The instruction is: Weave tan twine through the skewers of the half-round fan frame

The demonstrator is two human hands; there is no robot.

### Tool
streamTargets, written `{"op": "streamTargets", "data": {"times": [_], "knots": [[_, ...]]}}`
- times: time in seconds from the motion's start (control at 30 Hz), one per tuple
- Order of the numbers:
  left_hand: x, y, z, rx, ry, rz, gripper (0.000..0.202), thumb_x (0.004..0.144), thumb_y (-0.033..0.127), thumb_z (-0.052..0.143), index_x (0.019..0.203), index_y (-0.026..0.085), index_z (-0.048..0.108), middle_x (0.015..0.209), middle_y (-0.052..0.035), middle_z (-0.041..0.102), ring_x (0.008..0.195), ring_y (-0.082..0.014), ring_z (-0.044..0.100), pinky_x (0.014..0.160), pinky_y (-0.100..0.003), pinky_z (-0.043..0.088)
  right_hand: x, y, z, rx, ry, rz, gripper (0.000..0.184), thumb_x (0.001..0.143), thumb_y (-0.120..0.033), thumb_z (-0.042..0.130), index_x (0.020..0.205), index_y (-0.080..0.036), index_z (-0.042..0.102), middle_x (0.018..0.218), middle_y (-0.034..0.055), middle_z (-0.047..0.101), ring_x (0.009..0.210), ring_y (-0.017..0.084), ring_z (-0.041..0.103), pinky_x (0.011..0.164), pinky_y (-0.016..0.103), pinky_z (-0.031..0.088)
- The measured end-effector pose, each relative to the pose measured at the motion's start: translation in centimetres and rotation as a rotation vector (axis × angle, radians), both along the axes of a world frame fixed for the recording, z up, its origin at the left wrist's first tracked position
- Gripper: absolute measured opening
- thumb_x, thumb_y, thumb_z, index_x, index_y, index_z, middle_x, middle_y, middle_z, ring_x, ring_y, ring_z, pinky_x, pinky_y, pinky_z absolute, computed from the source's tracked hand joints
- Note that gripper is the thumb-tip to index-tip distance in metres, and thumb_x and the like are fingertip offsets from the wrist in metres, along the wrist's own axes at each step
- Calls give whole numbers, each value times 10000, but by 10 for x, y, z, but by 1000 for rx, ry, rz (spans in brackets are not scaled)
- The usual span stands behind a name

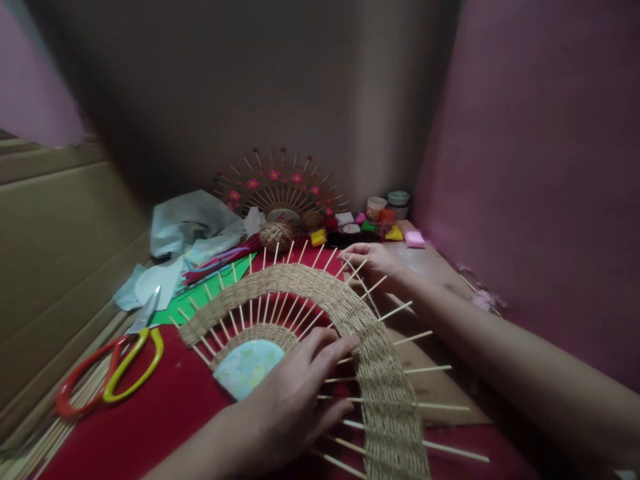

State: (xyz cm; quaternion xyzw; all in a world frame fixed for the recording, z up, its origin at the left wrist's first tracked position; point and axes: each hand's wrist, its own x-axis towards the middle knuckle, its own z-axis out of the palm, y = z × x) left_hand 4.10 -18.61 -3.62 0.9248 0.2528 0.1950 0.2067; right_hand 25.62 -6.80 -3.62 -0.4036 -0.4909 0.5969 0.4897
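A half-round fan of woven twine on thin wooden sticks lies before me, its woven band [385,373] arching around a smaller woven strip and a pale blue patterned half-disc [250,367]. My left hand [295,387] rests over the sticks, fingers stretched out and apart, fingertips touching the band's inner edge. Beyond the outer edge, at the upper right stick tips, my right hand [367,260] has its fingers pinched together on a strand of twine [369,297] that runs down to the band. The fan's lower right end passes out of view.
Scissors [117,367] with red and yellow handles lie at left, beside loose sticks [70,427]. Behind the fan are a twine ball [277,235], green sheet [175,307], plastic bag [190,220], colourful small packets [395,233], a cup [376,208] and a flower-decorated fan [280,183]. A pink wall [540,167] rises at right.
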Motion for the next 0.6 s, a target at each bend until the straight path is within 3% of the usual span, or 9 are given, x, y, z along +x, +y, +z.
{"op": "streamTargets", "data": {"times": [0.23,0.47,0.6], "knots": [[1,0,-3,40,-57,-10,584,819,186,500,1342,228,246,1209,-127,406,1066,-205,476,864,-355,469,-23,-18,-8,-167,49,66,172,488,-144,749,620,-112,644,510,5,617,455,110,544,467,237,427],[6,1,-7,72,-37,-18,567,796,168,534,1313,179,302,1204,-129,411,1077,-190,458,884,-323,457,-28,-23,-7,-128,107,27,198,525,-150,746,705,-117,672,600,29,669,509,124,581,504,244,454],[4,-2,3,119,-40,-18,495,801,202,540,1265,174,370,1206,-126,428,1097,-198,444,893,-327,447,-33,-23,-8,-136,159,-59,176,524,-156,753,670,-136,657,542,5,644,478,114,563,477,233,441]]}}
